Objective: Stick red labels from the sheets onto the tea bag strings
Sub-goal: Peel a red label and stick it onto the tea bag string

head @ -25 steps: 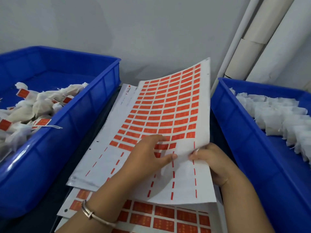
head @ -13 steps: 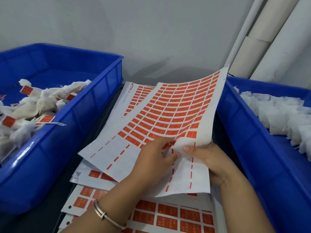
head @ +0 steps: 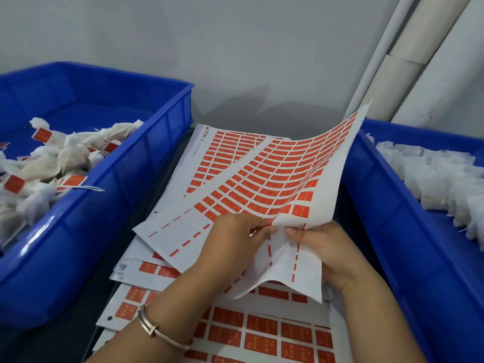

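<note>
**Both hands hold the top label sheet above the pile**

The left hand (head: 233,239) and the right hand (head: 322,247) both pinch the white paper sheet of small red rectangular labels (head: 277,179) at its near part, where the labels are already gone and only red dashes remain. The fingertips of the two hands almost meet there, and the paper is wrinkled between them. The far right corner of this sheet curls upward. On the left wrist is a thin metal bracelet (head: 154,331).

Under the held sheet lies a pile of more white sheets with red labels (head: 262,334) on the dark surface (head: 78,323), between two bins. The blue plastic bin on the left (head: 125,179) holds white tea bags with red labels on their strings (head: 70,155). The blue plastic bin on the right (head: 392,213) holds white tea bags without labels (head: 434,176).
</note>
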Available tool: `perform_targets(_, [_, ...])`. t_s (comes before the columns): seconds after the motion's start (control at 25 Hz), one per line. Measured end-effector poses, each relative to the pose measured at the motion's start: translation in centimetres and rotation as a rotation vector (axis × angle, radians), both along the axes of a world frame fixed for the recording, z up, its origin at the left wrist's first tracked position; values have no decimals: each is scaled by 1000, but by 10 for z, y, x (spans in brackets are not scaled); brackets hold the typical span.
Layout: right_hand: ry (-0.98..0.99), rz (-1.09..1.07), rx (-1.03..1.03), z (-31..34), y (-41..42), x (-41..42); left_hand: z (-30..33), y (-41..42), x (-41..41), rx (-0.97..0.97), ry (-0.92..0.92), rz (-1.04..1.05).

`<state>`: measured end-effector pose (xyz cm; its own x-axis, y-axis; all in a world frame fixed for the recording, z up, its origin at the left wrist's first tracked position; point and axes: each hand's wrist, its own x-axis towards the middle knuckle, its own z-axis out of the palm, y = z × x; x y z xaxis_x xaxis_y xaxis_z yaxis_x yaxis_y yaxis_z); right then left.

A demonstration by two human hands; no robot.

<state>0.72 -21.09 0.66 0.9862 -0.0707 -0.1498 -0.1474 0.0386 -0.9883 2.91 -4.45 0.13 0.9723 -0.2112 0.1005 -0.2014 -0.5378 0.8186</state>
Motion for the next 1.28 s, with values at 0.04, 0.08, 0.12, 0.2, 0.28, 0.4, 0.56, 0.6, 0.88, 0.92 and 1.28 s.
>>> perform_targets(0.04, [3,0,-1,1,0,0,1,1,1,87,-77,-20])
perform_targets(0.08, [8,0,-4,1,-1,0,2,3,1,174,-155,-47])
perform_targets(0.12, [13,-1,-8,1,-1,1,3,4,2,248,-220,-82])
perform_targets(0.2, [16,-4,-9,0,-1,1,5,5,4,341,-287,-153])
perform_targets(0.28, [10,-3,5,-1,-1,1,6,5,5,356,-296,-188])
perform_targets(0.4, [-2,11,43,-1,-2,0,7,7,5,292,-211,-205])
perform_targets(0.56, [9,41,63,-1,-4,0,4,5,7,58,47,-155])
perform_targets(0.6, [11,44,65,-1,-5,0,4,5,7,16,86,-135])
perform_targets(0.88, [3,75,89,-2,-6,0,3,5,4,-25,37,-74])
perform_targets(0.92, [2,72,91,-3,-6,0,3,5,3,-26,36,-63])
perform_targets(1.28, [0,49,72,-2,-8,1,3,6,5,142,-104,-153])
